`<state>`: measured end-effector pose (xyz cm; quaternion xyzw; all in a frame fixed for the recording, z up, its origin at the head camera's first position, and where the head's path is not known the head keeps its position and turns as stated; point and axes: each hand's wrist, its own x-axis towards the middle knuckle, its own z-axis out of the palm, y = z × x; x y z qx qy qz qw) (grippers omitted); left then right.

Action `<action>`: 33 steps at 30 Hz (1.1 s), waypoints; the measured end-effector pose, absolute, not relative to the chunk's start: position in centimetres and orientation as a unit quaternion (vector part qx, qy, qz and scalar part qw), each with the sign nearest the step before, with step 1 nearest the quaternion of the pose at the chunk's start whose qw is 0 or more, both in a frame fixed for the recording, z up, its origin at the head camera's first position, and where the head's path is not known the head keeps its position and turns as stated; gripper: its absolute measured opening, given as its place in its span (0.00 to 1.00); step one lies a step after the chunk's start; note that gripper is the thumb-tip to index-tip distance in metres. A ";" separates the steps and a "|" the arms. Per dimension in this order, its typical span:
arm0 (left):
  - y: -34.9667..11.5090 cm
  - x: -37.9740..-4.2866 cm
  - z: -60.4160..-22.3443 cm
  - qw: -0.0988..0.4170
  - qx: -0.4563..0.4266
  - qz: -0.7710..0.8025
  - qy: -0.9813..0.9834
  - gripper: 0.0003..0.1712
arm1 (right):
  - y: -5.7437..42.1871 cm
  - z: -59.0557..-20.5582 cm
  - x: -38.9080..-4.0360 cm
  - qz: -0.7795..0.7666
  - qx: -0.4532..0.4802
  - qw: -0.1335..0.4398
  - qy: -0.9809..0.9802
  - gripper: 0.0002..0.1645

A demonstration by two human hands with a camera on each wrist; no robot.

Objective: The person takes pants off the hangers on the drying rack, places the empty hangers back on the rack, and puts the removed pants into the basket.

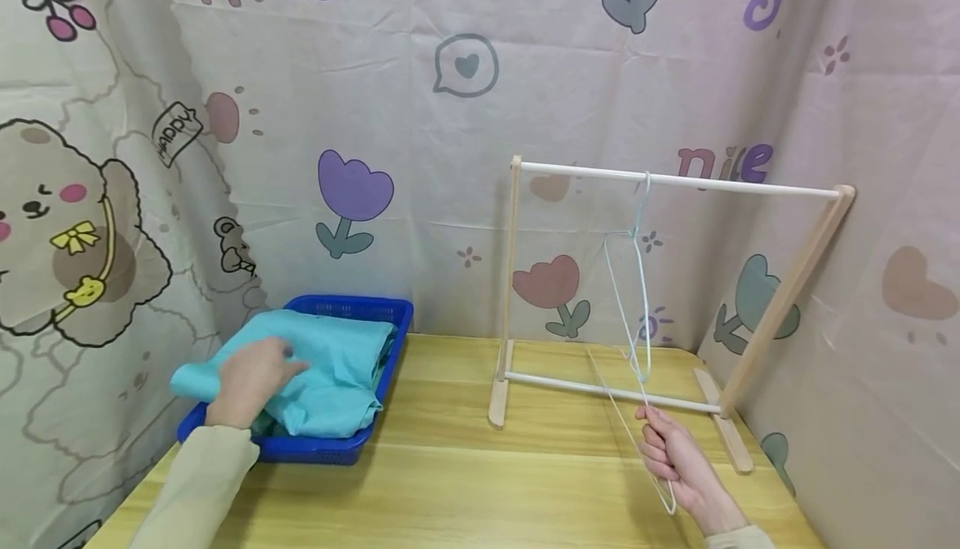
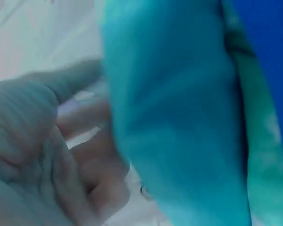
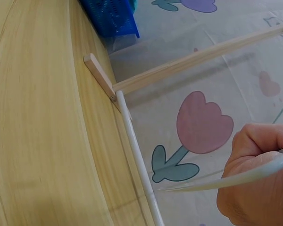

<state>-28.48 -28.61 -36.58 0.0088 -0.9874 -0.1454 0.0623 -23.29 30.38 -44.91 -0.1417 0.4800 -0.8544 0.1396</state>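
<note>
A folded teal cloth lies heaped in a blue plastic basket on the left, one end draping over the near-left rim. Above the cloth is my left hand, its thumb and fingers spread. The left wrist view shows that hand beside the cloth's edge, blurred; I cannot tell whether they touch. My right hand grips a white wire clothes hanger in front of the rack. In the right wrist view a curved stretch of the hanger passes across the fist.
A wooden drying rack with a white top rail stands at the right of the table. Another pale hanger hangs from the rail. Greenish cloth shows under the teal one. Printed curtains enclose the back and sides.
</note>
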 end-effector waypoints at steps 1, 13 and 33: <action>-28.4 -28.9 -36.7 0.060 -0.007 -0.138 -0.989 0.27 | 30.3 -45.0 -23.3 -0.854 -0.140 0.139 0.480 0.24; -25.8 -31.0 -37.1 -0.152 -0.103 -0.142 -0.973 0.51 | 30.1 -45.0 -23.3 -0.852 -0.127 0.143 0.488 0.23; -24.3 -34.2 -37.2 -0.245 -0.027 -0.046 -0.968 0.45 | 28.8 -44.4 -23.5 -0.847 -0.139 0.139 0.494 0.22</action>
